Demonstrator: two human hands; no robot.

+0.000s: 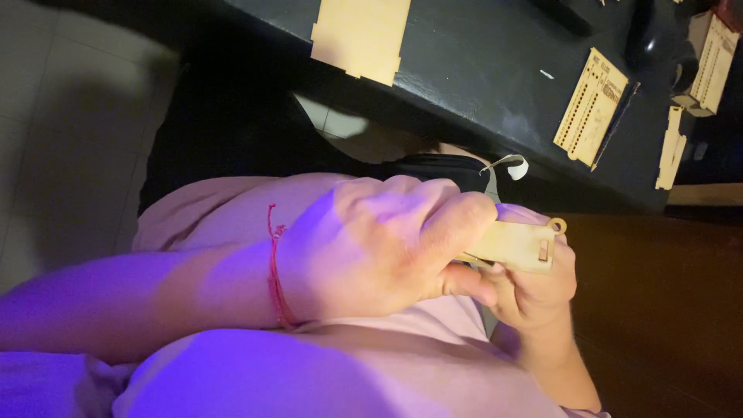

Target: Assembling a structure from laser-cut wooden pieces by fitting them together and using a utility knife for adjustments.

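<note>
My left hand (379,248), with a red thread bracelet (275,267) on its wrist, reaches in from the left. Its fingers are closed over one end of a small, flat, pale wooden piece (520,244). The piece has a little ring at one corner and a small slot. My right hand (534,294) comes up from the lower right and grips the same piece from below. Both hands hover over my lap, which is covered in pink cloth (232,217). Part of the piece is hidden inside my left hand.
A black table (480,70) runs along the top. Several flat cut wooden panels lie on it: a plain one (360,35), a perforated one (592,108), another (712,66) and a narrow strip (670,147). Pale floor tiles (70,116) show on the left.
</note>
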